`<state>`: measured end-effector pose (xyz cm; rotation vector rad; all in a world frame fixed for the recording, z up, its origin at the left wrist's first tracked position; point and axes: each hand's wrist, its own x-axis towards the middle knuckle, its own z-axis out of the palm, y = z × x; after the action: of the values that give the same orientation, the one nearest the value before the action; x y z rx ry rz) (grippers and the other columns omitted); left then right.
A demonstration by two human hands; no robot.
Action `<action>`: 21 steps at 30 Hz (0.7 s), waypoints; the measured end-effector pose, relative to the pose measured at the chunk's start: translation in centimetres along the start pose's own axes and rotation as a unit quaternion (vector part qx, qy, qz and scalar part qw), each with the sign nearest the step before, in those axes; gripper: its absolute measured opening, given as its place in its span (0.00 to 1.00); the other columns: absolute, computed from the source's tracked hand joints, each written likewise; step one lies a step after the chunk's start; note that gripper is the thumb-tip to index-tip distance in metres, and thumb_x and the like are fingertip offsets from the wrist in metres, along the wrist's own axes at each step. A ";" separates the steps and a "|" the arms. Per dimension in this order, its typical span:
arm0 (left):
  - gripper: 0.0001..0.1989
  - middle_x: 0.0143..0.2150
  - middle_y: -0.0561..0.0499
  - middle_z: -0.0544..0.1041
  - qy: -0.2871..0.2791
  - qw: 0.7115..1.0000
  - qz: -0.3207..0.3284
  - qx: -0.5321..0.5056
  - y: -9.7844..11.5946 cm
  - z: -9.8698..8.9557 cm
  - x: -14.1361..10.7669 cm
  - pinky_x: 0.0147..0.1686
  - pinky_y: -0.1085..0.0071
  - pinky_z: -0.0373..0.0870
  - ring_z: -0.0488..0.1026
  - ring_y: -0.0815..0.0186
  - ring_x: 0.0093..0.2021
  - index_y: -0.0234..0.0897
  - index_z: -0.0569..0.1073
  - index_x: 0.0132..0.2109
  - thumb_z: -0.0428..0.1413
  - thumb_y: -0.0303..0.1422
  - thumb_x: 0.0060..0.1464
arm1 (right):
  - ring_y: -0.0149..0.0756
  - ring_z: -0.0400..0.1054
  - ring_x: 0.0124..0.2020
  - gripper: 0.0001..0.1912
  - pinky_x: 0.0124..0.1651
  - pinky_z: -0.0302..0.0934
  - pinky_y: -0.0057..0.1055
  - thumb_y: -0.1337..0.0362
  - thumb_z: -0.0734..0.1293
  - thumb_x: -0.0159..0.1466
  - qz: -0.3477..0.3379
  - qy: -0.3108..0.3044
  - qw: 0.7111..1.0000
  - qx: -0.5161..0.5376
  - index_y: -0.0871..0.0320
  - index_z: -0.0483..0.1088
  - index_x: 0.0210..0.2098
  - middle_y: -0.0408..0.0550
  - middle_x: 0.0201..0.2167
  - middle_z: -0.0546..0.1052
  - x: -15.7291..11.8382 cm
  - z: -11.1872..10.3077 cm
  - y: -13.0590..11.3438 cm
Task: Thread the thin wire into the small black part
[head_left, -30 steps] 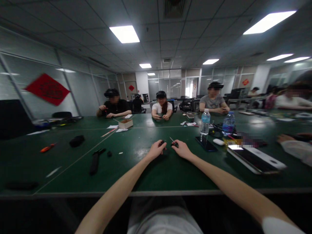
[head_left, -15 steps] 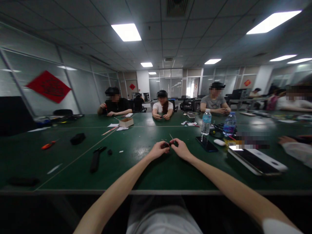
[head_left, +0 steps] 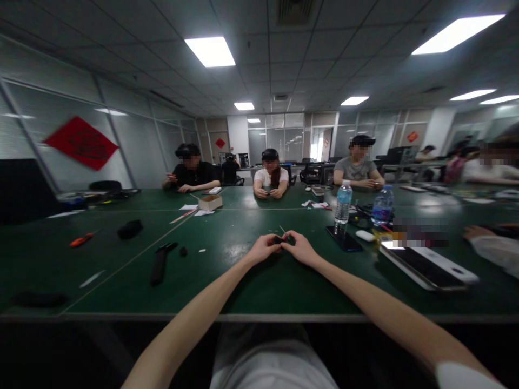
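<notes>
My two hands meet above the green table (head_left: 251, 294), fingertips close together or touching. My left hand (head_left: 263, 250) is closed on a small dark part (head_left: 278, 240), mostly hidden by the fingers. Closed as well, my right hand (head_left: 300, 249) pinches a thin light rod (head_left: 282, 230) that sticks up and to the left past the fingers. Its other end is hidden, so its kind cannot be made out. A black handle-like piece with a crosswise top (head_left: 159, 265) and a small black piece (head_left: 183, 251) lie to the left.
To the right are a phone (head_left: 344, 239), a white mouse (head_left: 365, 236), water bottles (head_left: 343, 202) and a white device with a dark screen (head_left: 425, 266). An orange screwdriver (head_left: 81, 240) and a cardboard box (head_left: 211, 202) are on the left. Several people sit around the table.
My right hand has come in slightly to the left, against the left fingertips. The rod's visible tip has shifted a little left and lower.
</notes>
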<state>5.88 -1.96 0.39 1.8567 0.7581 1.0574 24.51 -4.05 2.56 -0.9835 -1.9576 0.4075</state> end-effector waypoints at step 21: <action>0.16 0.35 0.46 0.76 0.027 0.998 -0.040 -0.041 1.6 0.1 -0.5 0.38 0.68 0.69 0.73 0.66 0.33 0.30 0.72 0.44 0.58 0.35 0.48 | 0.26 0.62 0.15 0.12 0.20 0.55 0.23 0.56 0.64 0.57 0.081 -0.042 0.995 0.040 0.59 0.67 0.36 0.41 0.23 0.71 -0.1 0.0 0.4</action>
<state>5.90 -3.12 1.58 1.7207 0.8012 1.0759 24.73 -3.89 2.21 -1.0928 -1.9257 0.6230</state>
